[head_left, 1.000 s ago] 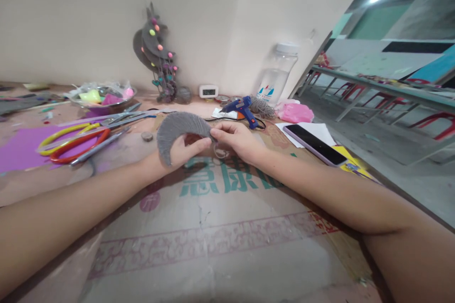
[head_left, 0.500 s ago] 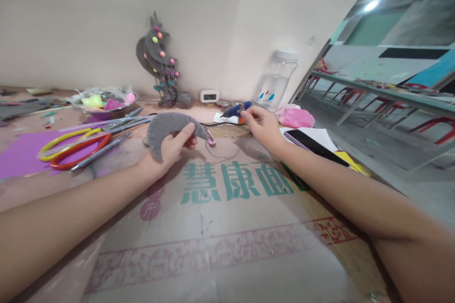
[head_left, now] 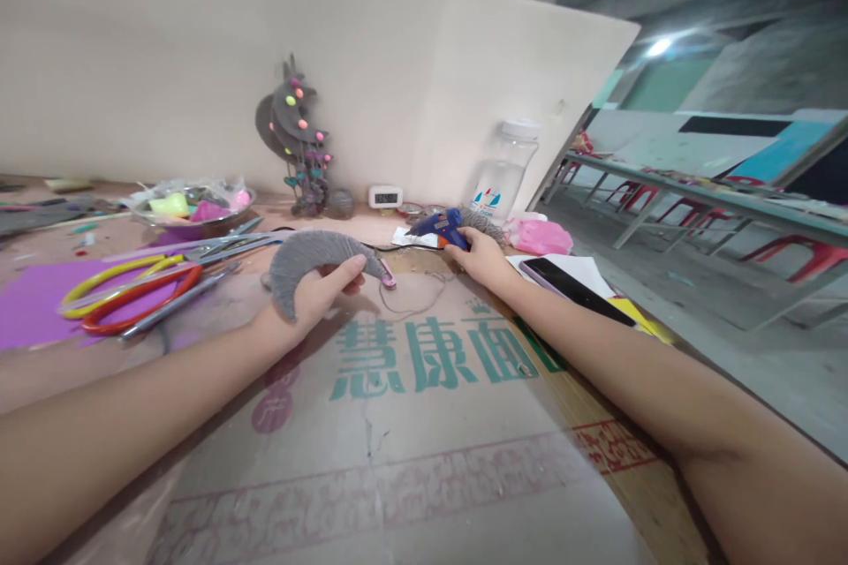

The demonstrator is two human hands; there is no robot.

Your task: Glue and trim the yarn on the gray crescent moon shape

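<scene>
Grey yarn-wound crescent (head_left: 299, 261): clasped in left hand (head_left: 324, 290) above a cardboard sheet (head_left: 457, 494) printed with green characters. Step, I judge: engaging the blue plastic glue gun (head_left: 432, 224); right hand (head_left: 487, 259) with fingers at its handle, grip tightness I cannot tell. Next move probably calls for a secure hold there. Crescent's winding looks close and even; small pink looped piece (head_left: 389, 280) at right tip.

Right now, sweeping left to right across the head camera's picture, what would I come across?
Purple paper → grey crescent held in the left hand → blue glue gun → water bottle → phone → red stool at the far right.
</scene>
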